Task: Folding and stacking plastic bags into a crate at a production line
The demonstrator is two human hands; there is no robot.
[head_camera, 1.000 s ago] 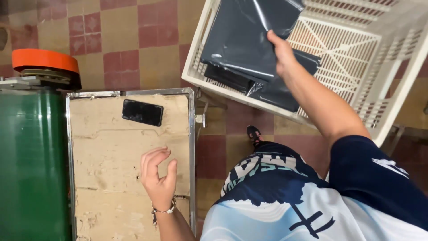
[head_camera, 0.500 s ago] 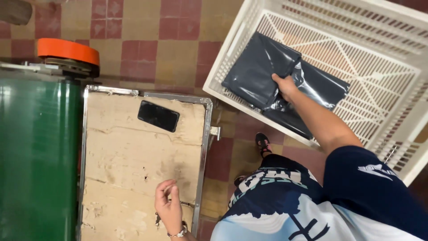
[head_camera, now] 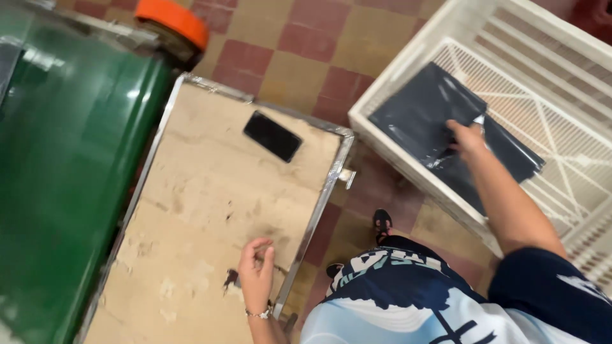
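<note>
My right hand (head_camera: 467, 136) reaches into a white slatted plastic crate (head_camera: 414, 54) and grips a dark grey plastic bag (head_camera: 417, 114) lying flat on the crate's bottom. More of the dark plastic (head_camera: 510, 159) spreads to the right under my wrist. My left hand (head_camera: 256, 272) rests with fingers loosely curled on a worn beige tabletop (head_camera: 210, 197) with a metal rim, near its right edge. A black phone (head_camera: 273, 136) lies face up on the far part of that table, apart from both hands.
A green machine body (head_camera: 64, 159) stands along the table's left side, with an orange disc (head_camera: 172, 19) at its far end. The floor (head_camera: 306, 44) has red and tan tiles. My shoe (head_camera: 382, 221) shows between table and crate.
The view has swung and come closer. My right hand has lowered the dark bag flat into the crate. My left hand stays on the table, fingers curling in.
</note>
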